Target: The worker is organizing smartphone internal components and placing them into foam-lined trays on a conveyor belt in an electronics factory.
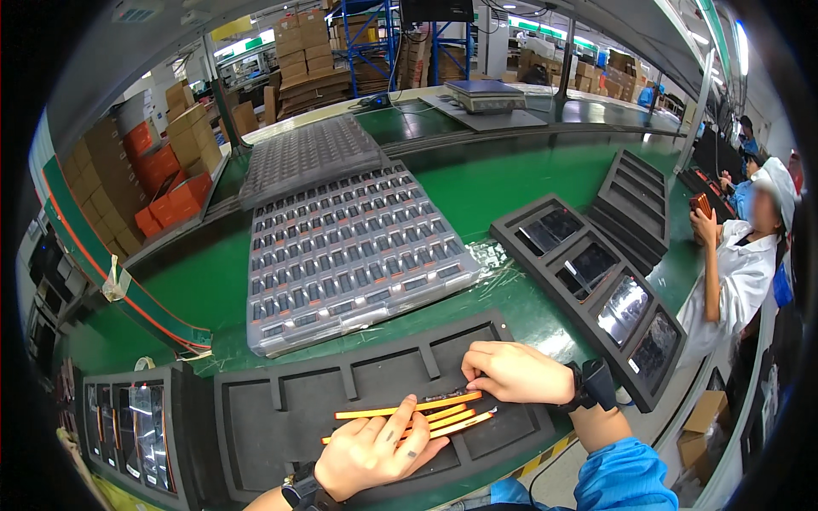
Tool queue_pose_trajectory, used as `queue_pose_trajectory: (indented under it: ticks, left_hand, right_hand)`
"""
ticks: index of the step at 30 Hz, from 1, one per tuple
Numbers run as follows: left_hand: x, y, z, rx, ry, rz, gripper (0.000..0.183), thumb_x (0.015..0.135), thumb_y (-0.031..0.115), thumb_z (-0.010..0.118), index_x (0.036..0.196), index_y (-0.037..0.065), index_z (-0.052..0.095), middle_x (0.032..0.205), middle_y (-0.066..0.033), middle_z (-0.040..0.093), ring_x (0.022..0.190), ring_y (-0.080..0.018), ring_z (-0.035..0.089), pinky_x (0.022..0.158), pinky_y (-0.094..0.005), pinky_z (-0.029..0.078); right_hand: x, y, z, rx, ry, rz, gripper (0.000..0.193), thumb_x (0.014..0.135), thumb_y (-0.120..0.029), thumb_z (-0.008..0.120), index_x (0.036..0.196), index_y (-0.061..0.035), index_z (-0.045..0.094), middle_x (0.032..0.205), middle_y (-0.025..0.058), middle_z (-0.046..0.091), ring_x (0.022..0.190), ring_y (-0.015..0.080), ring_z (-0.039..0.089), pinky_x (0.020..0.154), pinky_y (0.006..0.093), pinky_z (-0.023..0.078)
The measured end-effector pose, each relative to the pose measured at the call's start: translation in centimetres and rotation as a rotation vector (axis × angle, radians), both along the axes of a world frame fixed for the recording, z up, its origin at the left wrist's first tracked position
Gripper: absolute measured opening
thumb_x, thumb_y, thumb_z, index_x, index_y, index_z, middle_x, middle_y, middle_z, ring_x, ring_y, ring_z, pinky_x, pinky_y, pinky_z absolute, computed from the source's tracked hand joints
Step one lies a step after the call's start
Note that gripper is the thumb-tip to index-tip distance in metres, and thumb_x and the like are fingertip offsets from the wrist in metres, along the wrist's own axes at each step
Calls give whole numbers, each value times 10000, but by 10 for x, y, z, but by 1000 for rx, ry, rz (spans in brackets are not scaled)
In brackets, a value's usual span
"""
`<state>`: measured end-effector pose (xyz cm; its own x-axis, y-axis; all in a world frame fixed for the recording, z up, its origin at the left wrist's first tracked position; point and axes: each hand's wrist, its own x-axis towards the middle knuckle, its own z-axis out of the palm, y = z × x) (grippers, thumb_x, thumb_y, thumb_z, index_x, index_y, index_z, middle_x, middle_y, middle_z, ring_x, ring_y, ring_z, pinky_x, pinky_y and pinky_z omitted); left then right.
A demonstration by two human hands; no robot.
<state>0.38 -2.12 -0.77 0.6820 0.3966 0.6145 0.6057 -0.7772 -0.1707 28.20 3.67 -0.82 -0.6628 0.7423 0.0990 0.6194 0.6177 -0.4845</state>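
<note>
In the near middle, several slim panels with orange edges [443, 416] stand side by side, edge-up, over a black foam tray [290, 387]. My left hand [375, 451] lies across their left part, its fingers closed around and between them. At the far panel's right end is my right hand [515, 372], its thumb and fingers pinched together. Whatever sits between those fingertips is too small and hidden to make out. A strip of dark, shiny material shows along the far panel, beside the right fingertips. Each of my wrists wears a dark band.
Beyond the foam tray, a clear compartmented tray [358, 255] holds rows of small dark parts; similar trays [311, 153] lie behind it. Foam trays of dark-screened devices stand right [579, 230] and left [183, 383]. A co-worker [741, 247] holds orange-edged pieces at far right.
</note>
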Motion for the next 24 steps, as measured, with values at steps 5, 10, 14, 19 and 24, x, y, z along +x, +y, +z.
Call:
queue_pose_trajectory:
  ticks: [5, 10, 14, 19, 24]
  left_hand:
    - [-1, 1, 2, -10, -12, 11, 409, 840, 458, 798, 993, 109, 652, 1074, -76, 732, 560, -87, 624, 515, -212, 503]
    - [0, 4, 11, -105, -19, 47, 413, 760, 417, 865, 952, 103, 677, 1033, -63, 737, 716, -146, 725, 590, -241, 547]
    - [1, 7, 13, -134, -57, 55, 403, 758, 402, 863, 950, 99, 680, 1051, -61, 731, 714, -154, 725, 600, -251, 550]
    - [0, 13, 14, -167, -69, 80, 406, 765, 388, 858, 970, 85, 684, 1082, -48, 725, 679, -150, 707, 576, -254, 528]
    - [-2, 12, 8, -190, -55, 116, 386, 831, 448, 789, 1004, 113, 704, 1167, -23, 705, 689, -107, 653, 602, -242, 514]
  right_hand:
    - [-6, -1, 23, -267, 471, -310, 116, 905, -28, 724, 926, 3, 614, 824, 74, 652, 738, 132, 640, 661, 275, 516]
    - [-6, -3, 21, -320, 764, -183, 318, 932, -38, 713, 1248, -60, 691, 934, 32, 695, 802, 90, 641, 696, 230, 522]
    - [-6, -5, 12, -137, 803, -127, 243, 929, -57, 730, 1172, -61, 718, 1023, 34, 718, 877, 97, 674, 705, 240, 532]
    - [-14, -13, 14, -136, 789, -85, 193, 899, -60, 763, 1089, -51, 733, 948, 43, 743, 797, 115, 694, 626, 245, 525]
    - [-19, -17, 11, 24, 687, 43, 125, 864, -58, 781, 956, -15, 707, 892, 76, 727, 700, 149, 649, 549, 257, 481]
